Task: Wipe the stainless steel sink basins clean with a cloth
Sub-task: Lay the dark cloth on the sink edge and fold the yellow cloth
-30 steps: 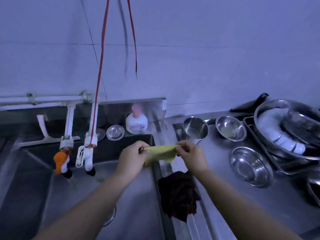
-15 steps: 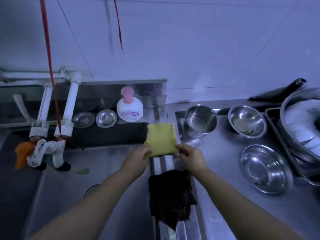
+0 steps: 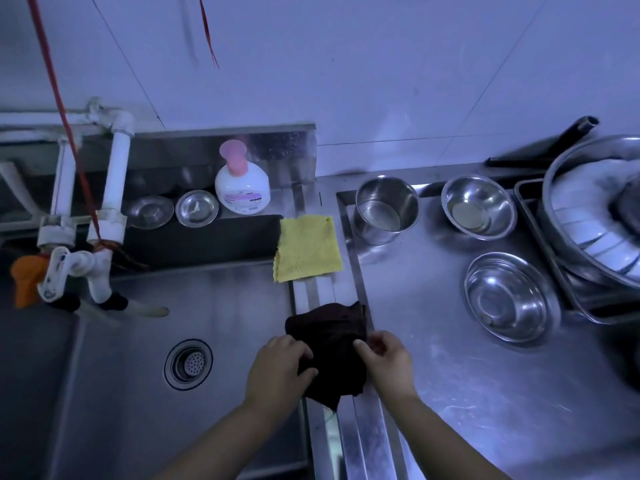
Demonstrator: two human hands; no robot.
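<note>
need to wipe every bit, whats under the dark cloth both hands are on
The dark maroon crumpled cloth, gripped by the left hand and right hand, lies on the ribbed stainless steel divider beside the sink basin. The strip directly beneath is covered, so its state is unknown.

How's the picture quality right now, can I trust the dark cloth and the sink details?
Head view: dim, blue-tinted light; the dark cloth shows almost no texture between the left hand and right hand. Wide-angle bending curves the edges; the dish tub at right is smeared. The drain is sharp.
</note>
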